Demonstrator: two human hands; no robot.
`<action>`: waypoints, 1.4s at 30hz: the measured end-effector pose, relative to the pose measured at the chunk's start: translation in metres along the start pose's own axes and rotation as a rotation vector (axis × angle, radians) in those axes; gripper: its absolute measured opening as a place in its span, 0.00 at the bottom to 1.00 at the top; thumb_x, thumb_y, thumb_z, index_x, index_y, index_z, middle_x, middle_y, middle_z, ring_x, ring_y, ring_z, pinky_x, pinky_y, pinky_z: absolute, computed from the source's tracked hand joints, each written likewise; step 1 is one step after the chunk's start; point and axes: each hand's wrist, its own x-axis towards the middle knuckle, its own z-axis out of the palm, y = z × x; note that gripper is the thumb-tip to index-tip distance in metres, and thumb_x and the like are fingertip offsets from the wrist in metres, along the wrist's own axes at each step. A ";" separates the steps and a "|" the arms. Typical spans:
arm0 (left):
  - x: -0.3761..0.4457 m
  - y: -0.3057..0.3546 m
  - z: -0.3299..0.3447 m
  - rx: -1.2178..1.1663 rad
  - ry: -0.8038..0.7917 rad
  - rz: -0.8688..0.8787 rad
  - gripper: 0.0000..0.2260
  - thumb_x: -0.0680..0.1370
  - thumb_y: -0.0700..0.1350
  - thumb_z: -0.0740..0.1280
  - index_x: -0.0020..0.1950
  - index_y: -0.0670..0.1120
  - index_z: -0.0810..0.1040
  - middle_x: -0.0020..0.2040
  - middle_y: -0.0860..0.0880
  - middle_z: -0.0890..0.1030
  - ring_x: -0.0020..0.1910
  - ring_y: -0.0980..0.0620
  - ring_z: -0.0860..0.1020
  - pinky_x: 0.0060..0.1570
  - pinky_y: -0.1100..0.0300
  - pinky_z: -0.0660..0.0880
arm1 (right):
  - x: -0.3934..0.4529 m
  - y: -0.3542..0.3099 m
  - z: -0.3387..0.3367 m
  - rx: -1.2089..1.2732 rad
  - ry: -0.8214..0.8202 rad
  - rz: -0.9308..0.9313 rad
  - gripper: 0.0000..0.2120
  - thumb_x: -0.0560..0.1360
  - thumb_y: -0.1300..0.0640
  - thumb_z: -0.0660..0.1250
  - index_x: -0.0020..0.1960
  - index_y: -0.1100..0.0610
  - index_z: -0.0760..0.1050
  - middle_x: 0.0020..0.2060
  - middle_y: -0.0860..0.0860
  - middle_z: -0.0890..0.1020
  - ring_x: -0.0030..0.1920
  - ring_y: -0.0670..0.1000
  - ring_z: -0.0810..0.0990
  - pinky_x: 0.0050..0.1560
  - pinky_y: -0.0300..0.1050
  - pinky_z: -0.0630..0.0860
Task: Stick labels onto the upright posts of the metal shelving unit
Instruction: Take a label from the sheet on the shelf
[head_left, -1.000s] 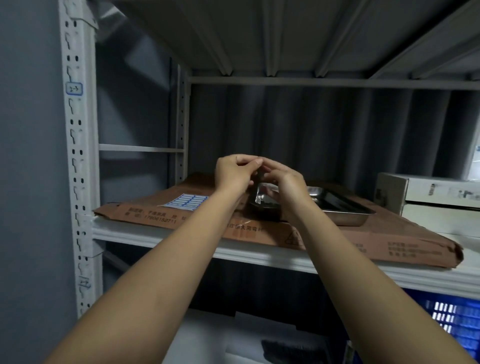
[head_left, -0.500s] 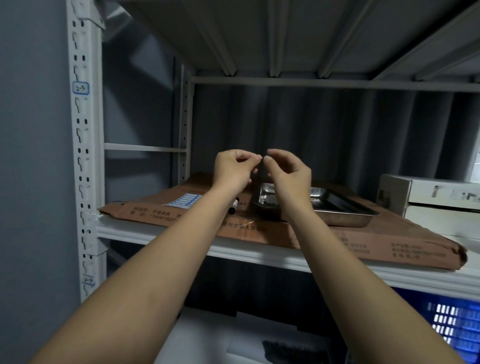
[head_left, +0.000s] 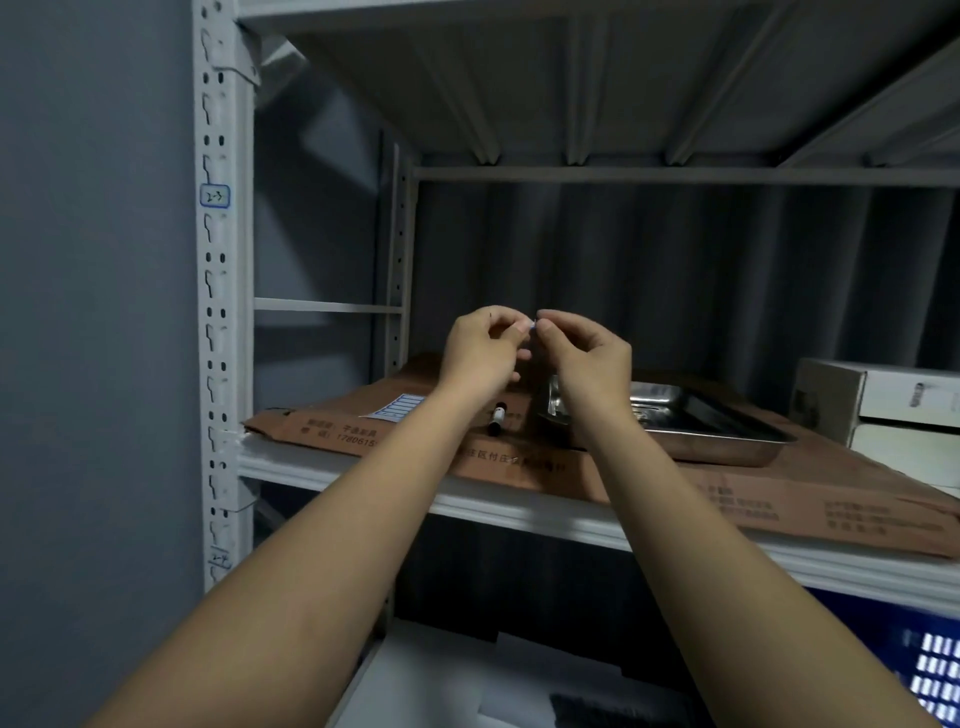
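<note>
Label (head_left: 531, 326), small white adhesive slip: held raised above the shelf (head_left: 332, 470), pinched between left hand (head_left: 480, 358) and right hand (head_left: 589, 358) fingertip grips; likely featherweight, limp, sticky-backed; handle by edges only.

both hands raised off the shelf, left hand (head_left: 483, 353) and right hand (head_left: 587, 358) now pinching what looks like a small label (head_left: 531, 325) — marker (head_left: 497, 419) uncovered
</note>
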 end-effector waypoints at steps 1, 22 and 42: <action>-0.001 0.000 -0.001 -0.001 -0.001 0.004 0.05 0.79 0.43 0.63 0.46 0.49 0.78 0.44 0.52 0.80 0.41 0.57 0.80 0.37 0.61 0.78 | -0.001 0.000 0.001 0.065 -0.003 0.018 0.05 0.75 0.62 0.69 0.47 0.55 0.82 0.42 0.50 0.84 0.48 0.50 0.83 0.51 0.43 0.80; -0.004 0.004 0.011 0.144 -0.024 0.044 0.07 0.76 0.45 0.68 0.39 0.53 0.81 0.39 0.51 0.83 0.40 0.54 0.80 0.42 0.57 0.77 | 0.022 0.015 -0.029 -0.380 0.048 -0.009 0.03 0.75 0.60 0.69 0.46 0.55 0.82 0.40 0.49 0.84 0.43 0.46 0.82 0.51 0.45 0.80; -0.015 -0.028 -0.011 0.085 -0.070 -0.057 0.08 0.77 0.42 0.68 0.39 0.51 0.80 0.37 0.52 0.81 0.34 0.56 0.79 0.34 0.60 0.76 | 0.037 0.025 -0.049 -1.241 -0.383 -0.063 0.06 0.75 0.63 0.67 0.50 0.59 0.81 0.51 0.58 0.81 0.52 0.58 0.79 0.52 0.52 0.77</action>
